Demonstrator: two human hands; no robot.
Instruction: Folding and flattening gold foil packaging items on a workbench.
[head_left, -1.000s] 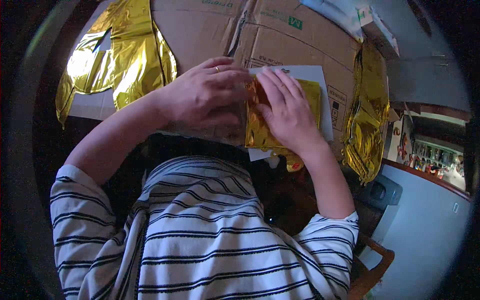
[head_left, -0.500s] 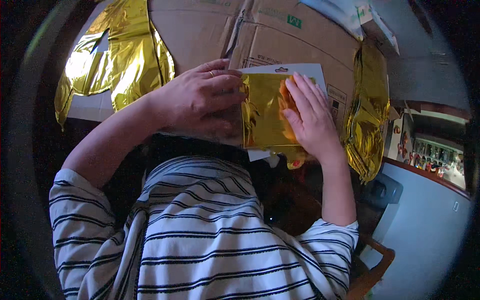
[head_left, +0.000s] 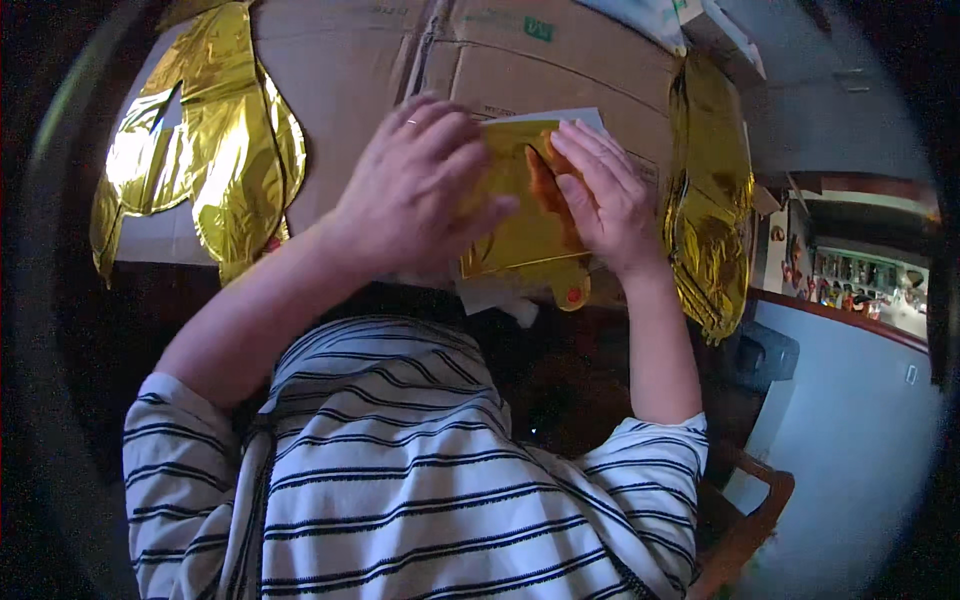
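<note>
A folded gold foil balloon (head_left: pixel 515 245) lies on a white card (head_left: pixel 582 117) on the cardboard. Its small tab with a red dot (head_left: pixel 573 294) sticks out at the near edge. My right hand (head_left: pixel 615 205) rests on the right part of the foil, fingers stretched and close together, with orange reflections beside it. Over the foil's left edge is my left hand (head_left: pixel 415 180), blurred, its thumb apart from the bent fingers. I see nothing held in it; it hides part of the foil.
Flat brown cardboard (head_left: pixel 345 90) covers the work surface. Another flat gold foil balloon (head_left: pixel 225 140) lies at the left, and more gold foil (head_left: pixel 712 200) hangs over the right edge. A wooden chair (head_left: pixel 765 515) stands at the lower right, near a pale cabinet (head_left: pixel 850 400).
My left hand has lifted and turned, its thumb now over the foil. The right hand stays on the foil. The whole view has shifted, and the foil and card sit slightly turned.
</note>
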